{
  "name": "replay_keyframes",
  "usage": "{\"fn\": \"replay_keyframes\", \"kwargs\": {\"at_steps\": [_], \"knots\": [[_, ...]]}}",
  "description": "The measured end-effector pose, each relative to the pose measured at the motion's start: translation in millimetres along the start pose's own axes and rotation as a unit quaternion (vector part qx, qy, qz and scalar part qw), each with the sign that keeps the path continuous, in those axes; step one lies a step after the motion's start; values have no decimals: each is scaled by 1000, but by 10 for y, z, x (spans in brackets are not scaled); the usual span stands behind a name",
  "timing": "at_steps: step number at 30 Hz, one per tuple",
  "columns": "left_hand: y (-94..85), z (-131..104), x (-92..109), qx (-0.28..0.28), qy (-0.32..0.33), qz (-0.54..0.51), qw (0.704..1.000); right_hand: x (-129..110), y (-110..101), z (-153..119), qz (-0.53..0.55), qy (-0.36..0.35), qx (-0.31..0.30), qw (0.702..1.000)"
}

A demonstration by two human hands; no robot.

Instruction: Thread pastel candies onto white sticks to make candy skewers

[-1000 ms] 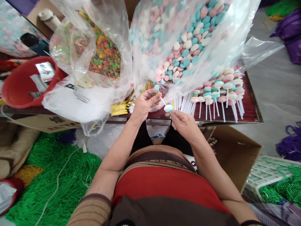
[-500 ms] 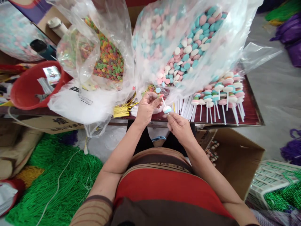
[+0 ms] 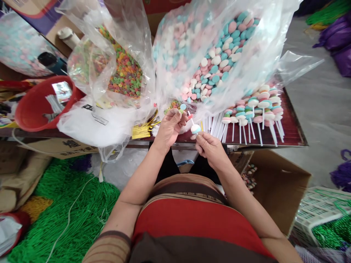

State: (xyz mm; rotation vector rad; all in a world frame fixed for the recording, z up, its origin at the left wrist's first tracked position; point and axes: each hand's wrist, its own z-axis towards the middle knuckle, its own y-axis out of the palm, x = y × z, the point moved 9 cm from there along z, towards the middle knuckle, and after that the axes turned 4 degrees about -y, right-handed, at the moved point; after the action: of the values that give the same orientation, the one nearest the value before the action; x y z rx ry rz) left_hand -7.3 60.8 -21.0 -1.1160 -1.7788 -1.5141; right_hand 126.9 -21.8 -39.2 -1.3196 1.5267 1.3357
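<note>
My right hand (image 3: pixel 210 146) pinches a white lollipop stick (image 3: pixel 196 133) from below. On the stick sit a white and blue candy disc stack (image 3: pixel 195 129) and, higher up near the tip, a red candy ring (image 3: pixel 190 116). My left hand (image 3: pixel 170 128) is just left of the tip, its fingers curled and closed beside the red ring. A yellow-green bit shows at the left thumb; whether it is held I cannot tell. Behind the fingers lies a loose blue disc (image 3: pixel 182 106).
Clear bags of pastel discs (image 3: pixel 215 69) and coloured rings (image 3: pixel 124 76) stand behind my hands. Candy-topped sticks (image 3: pixel 257 119) lie at the table's right, beside bare white sticks (image 3: pixel 215 128). A red basin (image 3: pixel 30 106) is left; an open carton (image 3: pixel 274 190) is below right.
The red ring has slid from the stick's tip a little way down it. My left fingers have drawn slightly left off the ring. My right hand keeps its pinch on the stick.
</note>
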Motion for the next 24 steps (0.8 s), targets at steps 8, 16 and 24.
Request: {"fn": "replay_keyframes", "kwargs": {"at_steps": [8,16,24], "knots": [[10,33,-18,-10,7,14,1000,-10,-36,5,-82,-9,0,997],[28,-28,32,1,87,80,993,2,-62,-17,-90,5,9,996],[123,-85,-2,-18,52,72,996,-4,-97,-14,-89,2,13,996]]}}
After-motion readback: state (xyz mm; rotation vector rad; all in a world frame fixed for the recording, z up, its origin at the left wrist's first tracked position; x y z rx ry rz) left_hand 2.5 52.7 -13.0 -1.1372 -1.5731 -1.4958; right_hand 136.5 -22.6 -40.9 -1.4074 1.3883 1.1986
